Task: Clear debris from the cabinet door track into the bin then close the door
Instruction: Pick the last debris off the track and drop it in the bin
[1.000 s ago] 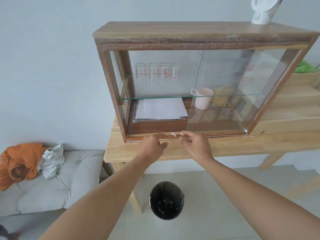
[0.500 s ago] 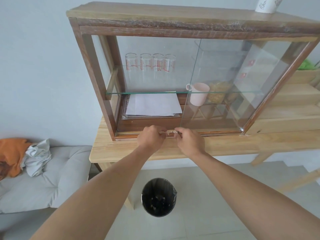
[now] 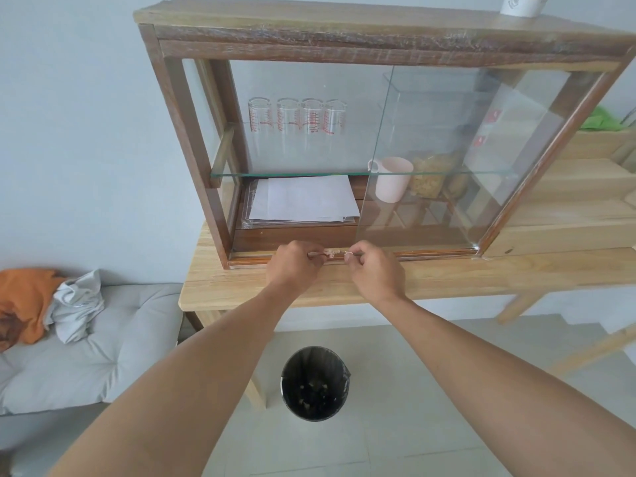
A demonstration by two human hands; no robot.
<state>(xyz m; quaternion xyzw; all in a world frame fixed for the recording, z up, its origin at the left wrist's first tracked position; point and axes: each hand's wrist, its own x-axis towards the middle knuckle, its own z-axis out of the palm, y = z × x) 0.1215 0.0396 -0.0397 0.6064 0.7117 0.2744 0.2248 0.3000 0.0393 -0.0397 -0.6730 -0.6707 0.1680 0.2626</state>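
While both hands meet at the middle of the frame, the left hand [image 3: 295, 266] and the right hand [image 3: 375, 270] sit curled at the cabinet's bottom door track [image 3: 430, 253], fingers pinched narrow on either side of a small pale clump of debris [image 3: 333, 253] that lies in the track between them. Whether either hand actually grips any of it, I cannot tell.

The wooden cabinet [image 3: 344, 32] fills the upper centre and stands on a light wooden table [image 3: 481, 277]. Its glass sliding door [image 3: 447, 160] is over the right half, leaving the left half open. Four clear measuring glasses [image 3: 297, 120] with red markings stand in a row on the glass shelf [image 3: 261, 174], a pink mug [image 3: 392, 179] sits behind the door, and white papers [image 3: 306, 199] lie on the cabinet floor.

At the lower centre, a black bin [image 3: 315, 383] stands on the tiled floor below the table edge, with scraps inside. At the left edge, an orange cloth [image 3: 24, 301] and a grey cloth [image 3: 77, 304] lie on a grey cushion [image 3: 103, 356].
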